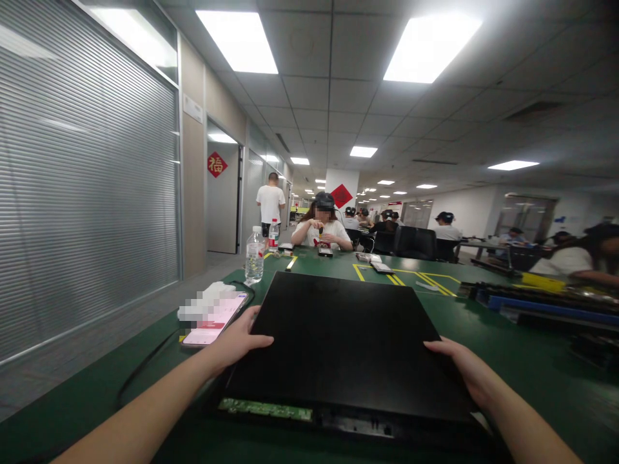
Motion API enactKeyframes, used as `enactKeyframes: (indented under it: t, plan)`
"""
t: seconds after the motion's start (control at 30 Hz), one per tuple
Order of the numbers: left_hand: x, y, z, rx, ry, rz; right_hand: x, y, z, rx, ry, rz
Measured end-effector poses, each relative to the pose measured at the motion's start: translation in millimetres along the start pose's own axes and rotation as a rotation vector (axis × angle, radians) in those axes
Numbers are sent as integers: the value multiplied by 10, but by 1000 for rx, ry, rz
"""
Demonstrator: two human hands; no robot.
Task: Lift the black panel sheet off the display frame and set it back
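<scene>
A large flat black cover panel [338,335] lies over a device chassis on the green table [527,361]. A strip of green circuit board [265,408] shows at the near edge under the panel. My left hand [236,341] grips the panel's left edge, thumb on top. My right hand [464,367] grips the right edge, fingers lying along it.
A smartphone [215,319] with a pink screen lies left of the panel, a black cable [145,367] beside it. A water bottle [254,255] stands farther back. A seated person [323,225] faces me across the table. Blue and black parts [541,303] lie at right.
</scene>
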State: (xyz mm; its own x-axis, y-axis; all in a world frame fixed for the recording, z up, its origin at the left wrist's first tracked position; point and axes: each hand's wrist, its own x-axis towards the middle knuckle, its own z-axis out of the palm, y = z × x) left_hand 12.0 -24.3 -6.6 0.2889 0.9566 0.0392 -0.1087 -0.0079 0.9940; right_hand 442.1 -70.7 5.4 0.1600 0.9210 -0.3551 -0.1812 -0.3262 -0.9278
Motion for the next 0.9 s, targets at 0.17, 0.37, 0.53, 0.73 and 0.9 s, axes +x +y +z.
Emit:
enactKeyframes:
  t: [0.17, 0.37, 0.53, 0.73, 0.9]
  plan:
    - [-18, -34, -23, -28, -15, -9, -27, 3, 39, -6, -9, -50]
    - [-48, -8, -17, -20, -2, -16, -73, -7, 68, -11, 1, -87]
    - [-42, -21, -30, -11, -16, -2, -55, 2, 60, -14, -22, -111]
    - [-17, -62, -59, 19, -8, 16, -60, 1, 81, -14, -6, -122]
    - [-2, -77, -58, 52, -6, 55, -55, 12, 68, -26, -7, -126]
